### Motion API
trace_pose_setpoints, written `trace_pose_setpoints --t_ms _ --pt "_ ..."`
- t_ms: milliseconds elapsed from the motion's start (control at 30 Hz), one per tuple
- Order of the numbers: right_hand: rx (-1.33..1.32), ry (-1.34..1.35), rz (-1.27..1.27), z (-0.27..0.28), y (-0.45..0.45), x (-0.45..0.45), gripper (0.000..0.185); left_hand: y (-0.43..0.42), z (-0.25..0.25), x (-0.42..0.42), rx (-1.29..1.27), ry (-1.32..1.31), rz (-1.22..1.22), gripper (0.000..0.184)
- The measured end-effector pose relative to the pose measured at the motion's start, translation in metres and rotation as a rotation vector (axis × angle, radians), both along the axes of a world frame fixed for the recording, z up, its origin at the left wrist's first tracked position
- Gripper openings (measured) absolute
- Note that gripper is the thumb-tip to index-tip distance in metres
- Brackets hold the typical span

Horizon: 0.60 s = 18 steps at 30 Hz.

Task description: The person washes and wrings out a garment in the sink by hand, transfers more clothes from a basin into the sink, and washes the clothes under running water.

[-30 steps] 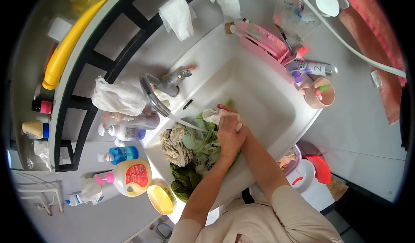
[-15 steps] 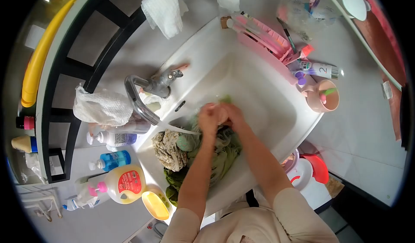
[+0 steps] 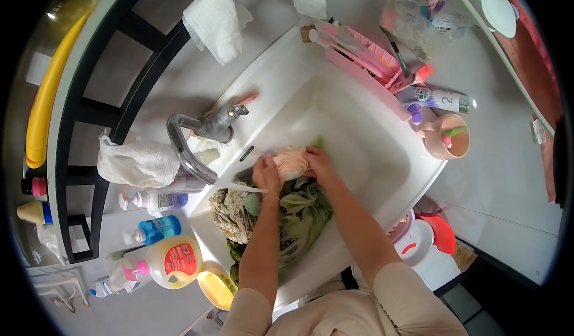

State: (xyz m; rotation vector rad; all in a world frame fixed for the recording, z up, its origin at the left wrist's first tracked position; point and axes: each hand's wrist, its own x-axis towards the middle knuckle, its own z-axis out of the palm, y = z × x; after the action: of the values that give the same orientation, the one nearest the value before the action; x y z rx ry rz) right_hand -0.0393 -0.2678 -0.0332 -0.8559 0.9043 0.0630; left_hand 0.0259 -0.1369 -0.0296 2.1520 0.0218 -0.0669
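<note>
Holding up a pale peach cloth (image 3: pixel 291 162), I see it thin, wrinkled and loosely gathered, wet-looking and partly opened out. Half a second ago it was a small bunch squeezed where my hands met; now they have moved apart and its middle shows. It lies between them, my left hand (image 3: pixel 266 174) pinching one side with curled fingers, my right hand (image 3: pixel 320 164) pinching the other between thumb and fingers. Just below them, green garments (image 3: pixel 302 213) and a cream patterned cloth (image 3: pixel 232 214) sit heaped in the white sink (image 3: pixel 365 147). Water from the curved faucet (image 3: pixel 190 150) reaches my left wrist. Farther off, a pink organizer (image 3: pixel 366 76) stands along the rim.
</note>
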Motion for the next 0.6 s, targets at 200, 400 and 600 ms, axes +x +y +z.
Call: trace_pose_setpoints --t_ms 200,400,600 --pt "0.662 -0.392 0.045 -0.047 -0.034 0.004 0.032 -0.07 0.051 -0.077 0.057 -0.331 -0.416 0.017" --pt "0.149 -0.295 -0.069 0.014 0.008 0.014 0.028 -0.014 0.001 0.002 0.037 -0.066 0.016 0.024" --pt "0.098 -0.116 -0.066 -0.006 -0.015 0.007 0.028 -0.047 -0.002 -0.009 0.142 -0.031 0.106 0.022"
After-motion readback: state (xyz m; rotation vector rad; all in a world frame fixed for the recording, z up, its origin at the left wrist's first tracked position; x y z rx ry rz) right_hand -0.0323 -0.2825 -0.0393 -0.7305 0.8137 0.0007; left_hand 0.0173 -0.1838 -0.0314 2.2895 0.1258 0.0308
